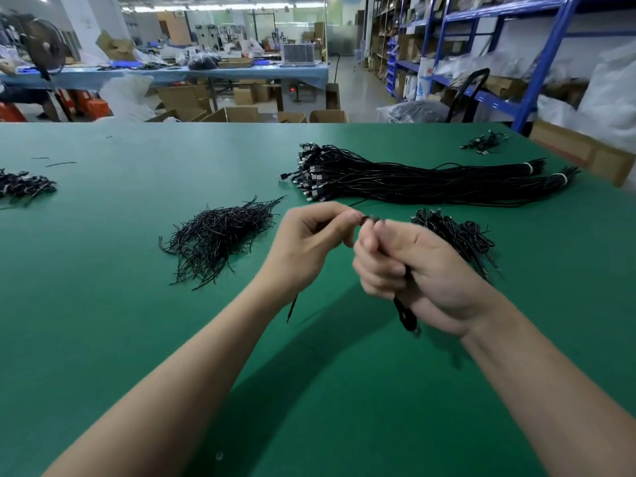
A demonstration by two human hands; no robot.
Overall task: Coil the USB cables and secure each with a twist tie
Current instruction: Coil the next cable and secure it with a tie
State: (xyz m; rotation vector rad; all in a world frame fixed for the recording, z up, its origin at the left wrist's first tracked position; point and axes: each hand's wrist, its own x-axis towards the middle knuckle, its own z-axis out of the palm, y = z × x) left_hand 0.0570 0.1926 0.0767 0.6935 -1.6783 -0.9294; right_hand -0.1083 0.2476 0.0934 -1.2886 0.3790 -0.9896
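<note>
Green table filled foreground, workshop behind. Far left: fan, small heap at table edge. Left of centre: ties in loose pile. Centre: left hand pinched something small, blurred, fingertips meeting right hand, which gripped folded cable above table, end hanging below fist. Beyond: long bundles; beside right hand, coils. Right: blue shelving.

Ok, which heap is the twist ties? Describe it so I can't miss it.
On the green table, look just left of the left hand: the loose heap of twist ties. Unlike the long cable bundles behind, its pieces are short, thin, straight strands with no plugs.
</note>
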